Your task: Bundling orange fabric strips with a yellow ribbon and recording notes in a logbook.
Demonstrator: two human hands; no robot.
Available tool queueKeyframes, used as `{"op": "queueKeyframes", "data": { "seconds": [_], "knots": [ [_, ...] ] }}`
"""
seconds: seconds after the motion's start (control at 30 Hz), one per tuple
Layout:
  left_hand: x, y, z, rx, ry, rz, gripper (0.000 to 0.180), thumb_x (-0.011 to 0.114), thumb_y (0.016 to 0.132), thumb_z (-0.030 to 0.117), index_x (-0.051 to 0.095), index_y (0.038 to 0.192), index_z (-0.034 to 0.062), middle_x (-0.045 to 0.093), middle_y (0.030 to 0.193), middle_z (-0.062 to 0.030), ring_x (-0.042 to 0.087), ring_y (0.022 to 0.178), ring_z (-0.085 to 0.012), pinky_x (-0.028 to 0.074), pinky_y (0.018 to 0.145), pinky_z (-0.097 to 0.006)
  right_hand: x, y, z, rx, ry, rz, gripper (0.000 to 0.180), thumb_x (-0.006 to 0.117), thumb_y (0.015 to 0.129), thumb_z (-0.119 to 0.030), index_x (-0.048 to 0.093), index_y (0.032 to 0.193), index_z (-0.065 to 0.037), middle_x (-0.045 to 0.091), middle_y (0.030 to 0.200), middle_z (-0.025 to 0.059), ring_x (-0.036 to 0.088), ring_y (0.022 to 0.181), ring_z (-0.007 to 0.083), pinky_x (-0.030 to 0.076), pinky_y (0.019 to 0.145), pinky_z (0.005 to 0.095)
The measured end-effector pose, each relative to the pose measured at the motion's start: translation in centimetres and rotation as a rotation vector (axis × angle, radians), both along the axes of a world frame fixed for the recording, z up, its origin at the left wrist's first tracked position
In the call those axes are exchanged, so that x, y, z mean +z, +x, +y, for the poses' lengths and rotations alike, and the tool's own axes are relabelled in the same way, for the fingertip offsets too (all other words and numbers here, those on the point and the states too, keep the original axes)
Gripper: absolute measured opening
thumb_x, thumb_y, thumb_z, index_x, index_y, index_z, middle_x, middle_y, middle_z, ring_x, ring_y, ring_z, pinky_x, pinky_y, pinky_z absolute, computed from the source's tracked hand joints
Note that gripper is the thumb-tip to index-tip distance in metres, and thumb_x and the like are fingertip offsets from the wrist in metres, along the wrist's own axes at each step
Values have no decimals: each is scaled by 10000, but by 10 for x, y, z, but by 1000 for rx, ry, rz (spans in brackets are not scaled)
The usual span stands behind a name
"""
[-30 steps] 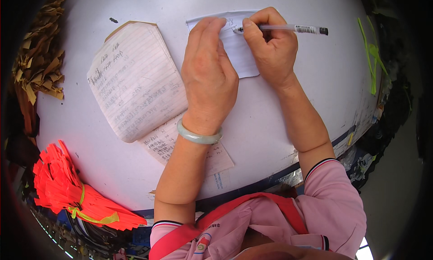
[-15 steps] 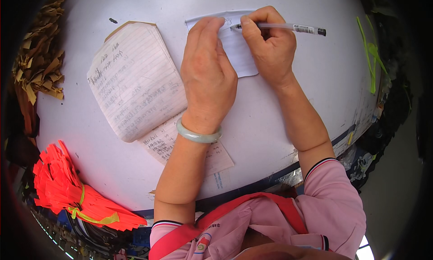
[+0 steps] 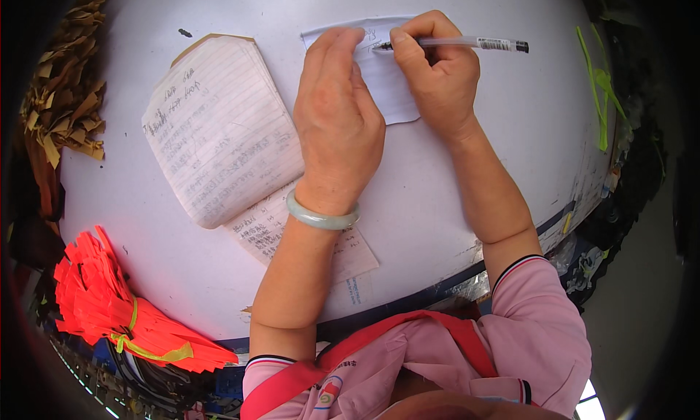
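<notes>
At the far left edge, a heap of brown and yellow paper strips (image 3: 62,99) is lying at the rim of the white surface (image 3: 437,216). Below it, a bundle of orange-red strips (image 3: 117,310), tied with a yellow-green band, is hanging over the near edge of the surface.

Further right, a lined notebook (image 3: 219,128) is lying open and tilted, its page covered with handwriting. A printed sheet with handwritten notes (image 3: 270,230) is sticking out from under its lower corner and is running beneath the left forearm.

The left hand (image 3: 337,128) is lying palm down, its fingers (image 3: 332,52) stretched out close together and pressing on the left part of a small white slip of paper (image 3: 390,84). A pale green bangle (image 3: 321,217) is sitting on that wrist. The slip is resting near the far side of the surface, between the two hands and partly covered by both.

The right hand (image 3: 437,74) is resting on the right part of the slip, its fingers curled tightly around a clear pen (image 3: 467,44) with a dark tip. The tip is touching the top of the slip, and the barrel is pointing off to the right.

At the right rim, green strips (image 3: 599,84) are lying on the surface.
</notes>
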State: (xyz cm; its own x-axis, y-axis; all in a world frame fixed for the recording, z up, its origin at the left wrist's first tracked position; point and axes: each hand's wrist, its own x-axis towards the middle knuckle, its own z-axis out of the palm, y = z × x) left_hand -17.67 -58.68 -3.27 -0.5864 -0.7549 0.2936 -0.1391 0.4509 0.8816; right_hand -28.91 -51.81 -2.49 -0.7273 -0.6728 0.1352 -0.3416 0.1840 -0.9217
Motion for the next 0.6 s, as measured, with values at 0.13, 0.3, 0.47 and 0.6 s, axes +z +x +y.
{"op": "queueKeyframes", "data": {
  "seconds": [0.13, 0.3, 0.47, 0.6],
  "knots": [
    [0, 0, 0, 6, -2, 2, 293, 475, 857, -85, 587, 1116, -6, 614, 1080, -160, 599, 983, -297, 475, 876, -340, 3, 2, 0, -14, 16, 42, 120, 641, 852, -126, 572, 795, -47, 599, 621, -4, 548, 562, 58, 453, 543, 233],
    [-2, 0, 0, 5, -21, 4, 292, 479, 854, -85, 583, 1116, -8, 613, 1077, -163, 599, 979, -301, 475, 875, -342, 0, 1, -1, -22, 47, 110, 119, 643, 848, -128, 572, 794, -49, 593, 612, -10, 540, 556, 58, 449, 540, 235],
    [-1, 1, -1, 4, -33, -4, 293, 481, 853, -85, 582, 1117, -10, 614, 1072, -164, 600, 976, -301, 476, 875, -343, 2, 2, -1, -12, 50, 74, 118, 650, 842, -135, 581, 792, -52, 595, 623, -10, 531, 561, 54, 443, 541, 231],
    [0, 0, -1, -4, -21, 11, 291, 475, 837, -95, 574, 1103, -33, 601, 1086, -191, 589, 983, -345, 478, 864, -378, -2, -1, 0, -80, 27, -38, 115, 656, 843, -138, 597, 802, -49, 595, 638, -18, 518, 571, 48, 433, 542, 222]
  ]
}}
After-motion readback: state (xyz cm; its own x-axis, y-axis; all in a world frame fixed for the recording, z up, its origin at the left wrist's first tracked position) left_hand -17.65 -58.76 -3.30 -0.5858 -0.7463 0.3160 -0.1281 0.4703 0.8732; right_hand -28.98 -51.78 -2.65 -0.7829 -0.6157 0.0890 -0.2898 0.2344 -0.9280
